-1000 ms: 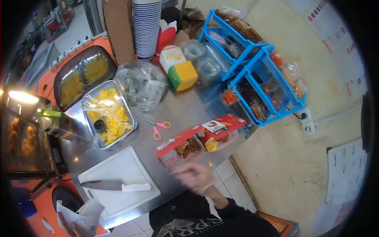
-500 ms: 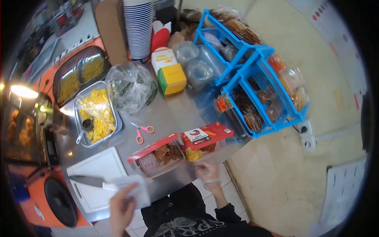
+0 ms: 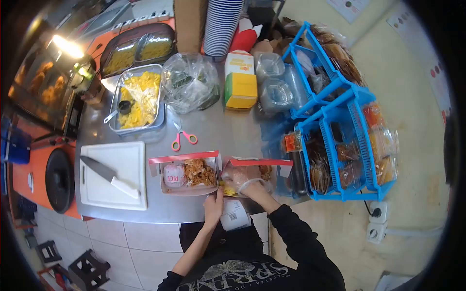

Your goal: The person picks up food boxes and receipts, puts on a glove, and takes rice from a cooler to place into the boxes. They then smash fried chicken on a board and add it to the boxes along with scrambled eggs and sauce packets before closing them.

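My left hand point(image 3: 213, 208) is at the table's front edge, closed on a white paper slip point(image 3: 234, 217) with a printed QR code. Its thumb touches the near side of the right red food box point(image 3: 281, 165). Inside that box is my right hand point(image 3: 245, 179), in a clear plastic glove; the lid and the blur hide its fingertips. Yellow food point(image 3: 228, 192) and browned food point(image 3: 265, 170) show around it. Just left stands another open red box point(image 3: 184, 157), with crispy brown chicken point(image 3: 200, 172) and a wrapped packet marked RICE point(image 3: 174, 175).
A knife point(image 3: 104, 172) lies on a white cutting board point(image 3: 114, 201) at left. Behind the boxes are scissors point(image 3: 183, 138), a tray point(image 3: 112, 97) of yellow food with a scoop, and a plastic bag point(image 3: 191, 82). Blue baskets point(image 3: 335, 140) hold packets at right.
My left hand has moved right with the paper slip, from the cutting board to the right box. My right hand has gone into that box. The view has shifted.
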### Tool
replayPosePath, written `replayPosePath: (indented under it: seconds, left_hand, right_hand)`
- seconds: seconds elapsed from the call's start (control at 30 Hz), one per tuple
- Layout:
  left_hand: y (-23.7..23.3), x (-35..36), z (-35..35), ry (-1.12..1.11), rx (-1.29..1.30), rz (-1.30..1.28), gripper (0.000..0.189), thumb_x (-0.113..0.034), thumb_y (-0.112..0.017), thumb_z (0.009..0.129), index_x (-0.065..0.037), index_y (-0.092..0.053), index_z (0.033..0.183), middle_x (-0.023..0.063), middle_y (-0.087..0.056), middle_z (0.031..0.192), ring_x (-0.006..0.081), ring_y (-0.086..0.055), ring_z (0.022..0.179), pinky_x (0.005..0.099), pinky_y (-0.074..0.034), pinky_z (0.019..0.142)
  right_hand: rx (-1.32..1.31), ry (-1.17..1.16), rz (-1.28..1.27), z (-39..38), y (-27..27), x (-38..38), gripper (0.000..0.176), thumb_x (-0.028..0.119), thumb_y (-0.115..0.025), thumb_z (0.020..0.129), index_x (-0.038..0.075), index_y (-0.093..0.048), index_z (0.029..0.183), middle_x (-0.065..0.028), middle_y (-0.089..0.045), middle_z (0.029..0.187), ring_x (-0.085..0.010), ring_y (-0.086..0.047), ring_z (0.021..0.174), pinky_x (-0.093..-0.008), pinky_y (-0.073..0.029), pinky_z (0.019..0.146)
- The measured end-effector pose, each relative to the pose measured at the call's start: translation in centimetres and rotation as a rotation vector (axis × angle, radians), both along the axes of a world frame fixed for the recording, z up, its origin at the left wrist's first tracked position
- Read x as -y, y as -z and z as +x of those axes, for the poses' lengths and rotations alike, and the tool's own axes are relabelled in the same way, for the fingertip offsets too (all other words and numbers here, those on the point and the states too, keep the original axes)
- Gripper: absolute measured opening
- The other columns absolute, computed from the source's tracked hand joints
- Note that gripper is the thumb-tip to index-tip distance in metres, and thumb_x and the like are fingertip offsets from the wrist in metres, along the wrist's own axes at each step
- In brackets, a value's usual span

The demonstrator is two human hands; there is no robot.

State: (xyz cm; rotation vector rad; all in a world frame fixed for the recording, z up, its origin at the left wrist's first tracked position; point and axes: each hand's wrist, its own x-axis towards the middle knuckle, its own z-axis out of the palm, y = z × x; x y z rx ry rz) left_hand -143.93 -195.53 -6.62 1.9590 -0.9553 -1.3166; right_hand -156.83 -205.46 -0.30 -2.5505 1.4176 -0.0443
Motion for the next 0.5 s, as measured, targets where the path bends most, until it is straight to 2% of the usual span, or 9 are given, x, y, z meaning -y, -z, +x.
replayPosePath:
  seconds: [0.07,0.17,0.33,0.4,0.43,0.47,0.5]
  left_hand:
    - [0.8,-0.4,-1.1,-0.067,-0.067,0.036,0.071,-0.055,-0.042,0.091,0.012,-0.063,0.082,0.0306,-0.062,0.076,0.0416,-0.063,0.081,0.0457,-0.045,0.074]
    - [1.3,-0.6,-1.9,-0.119,-0.152,0.026,0.074,-0.056,-0.039,0.091,0.013,-0.062,0.080,0.0309,-0.061,0.074,0.0403,-0.063,0.080,0.0456,-0.045,0.074]
    - [2.8,-0.8,-2.4,-0.138,-0.243,0.017,0.074,-0.056,-0.037,0.092,0.013,-0.062,0.083,0.0302,-0.062,0.075,0.0383,-0.063,0.081,0.0440,-0.045,0.075]
    - [-1.2,-1.4,-1.2,-0.027,-0.180,-0.058,0.072,-0.055,-0.036,0.093,0.012,-0.062,0.088,0.0302,-0.063,0.081,0.0383,-0.063,0.085,0.0429,-0.045,0.077]
    - [-4.5,-2.0,0.8,0.195,-0.136,0.020,0.069,-0.054,-0.037,0.093,0.009,-0.062,0.099,0.0296,-0.063,0.091,0.0378,-0.062,0.094,0.0404,-0.045,0.083]
    - [-5.2,-3.7,2.3,0.251,-0.116,-0.243,0.055,-0.043,-0.049,0.092,0.007,-0.060,0.109,0.0261,-0.063,0.104,0.0346,-0.060,0.105,0.0375,-0.044,0.091]
    - [-10.2,-4.3,4.2,0.269,-0.146,-0.288,0.046,-0.026,-0.060,0.087,0.004,-0.053,0.122,0.0230,-0.061,0.113,0.0303,-0.056,0.113,0.0362,-0.041,0.097]
  right_hand:
    - [-0.074,-0.062,0.085,-0.3,-1.1,0.8,0.031,0.034,-0.064,0.076,0.016,-0.068,0.101,-0.0090,-0.063,0.103,-0.0310,-0.057,0.102,-0.0432,-0.044,0.088]
    - [0.005,-0.246,0.138,-1.9,-2.4,2.1,0.028,0.028,-0.061,0.079,0.015,-0.068,0.103,-0.0095,-0.064,0.104,-0.0308,-0.059,0.102,-0.0432,-0.044,0.090]
    - [0.200,-0.215,0.071,-2.0,-0.3,-1.0,0.026,0.026,-0.058,0.081,0.015,-0.068,0.103,-0.0094,-0.064,0.106,-0.0294,-0.059,0.101,-0.0424,-0.045,0.089]
    - [0.297,-0.208,0.069,-2.5,-0.3,-1.4,0.026,0.025,-0.057,0.082,0.016,-0.068,0.104,-0.0094,-0.064,0.107,-0.0288,-0.060,0.100,-0.0422,-0.046,0.088]
    - [0.343,-0.214,0.077,-3.0,-1.1,-1.2,0.025,0.025,-0.057,0.082,0.016,-0.068,0.104,-0.0094,-0.064,0.107,-0.0285,-0.060,0.100,-0.0420,-0.046,0.088]
    - [0.379,-0.225,0.084,-3.4,-2.1,-0.7,0.025,0.024,-0.056,0.083,0.016,-0.068,0.104,-0.0094,-0.064,0.107,-0.0282,-0.060,0.100,-0.0419,-0.046,0.088]
    - [0.408,-0.256,0.120,-3.9,-4.2,-0.3,0.025,0.021,-0.055,0.084,0.016,-0.068,0.104,-0.0099,-0.064,0.107,-0.0279,-0.061,0.098,-0.0412,-0.047,0.087]
